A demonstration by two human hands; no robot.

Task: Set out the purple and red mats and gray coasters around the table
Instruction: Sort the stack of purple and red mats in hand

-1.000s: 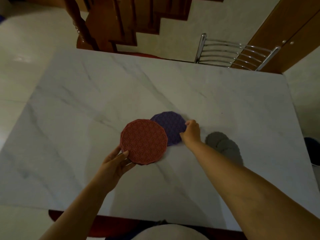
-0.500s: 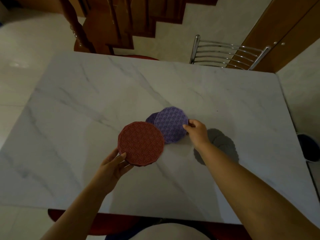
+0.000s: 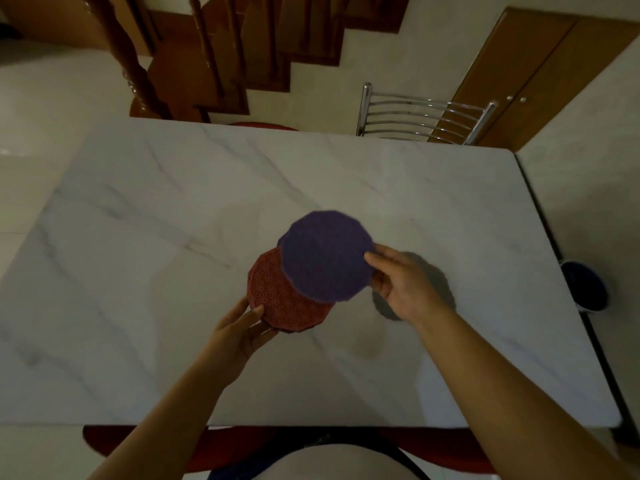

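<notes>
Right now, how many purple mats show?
2: a purple mat in the right hand, over the red mat; a second mat's edge under its left rim. More may be hidden.

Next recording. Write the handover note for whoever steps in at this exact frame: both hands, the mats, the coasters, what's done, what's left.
Left hand: grips the red mat by its near edge.
Right hand: pinches the purple mat at its right edge, overlapping the red one.
A purple sliver shows underneath, possibly a second mat.
Gray coasters: on the table, partly hidden behind the right hand.
Done: nothing set out yet.
Left: place both mats, then the coasters.
</notes>
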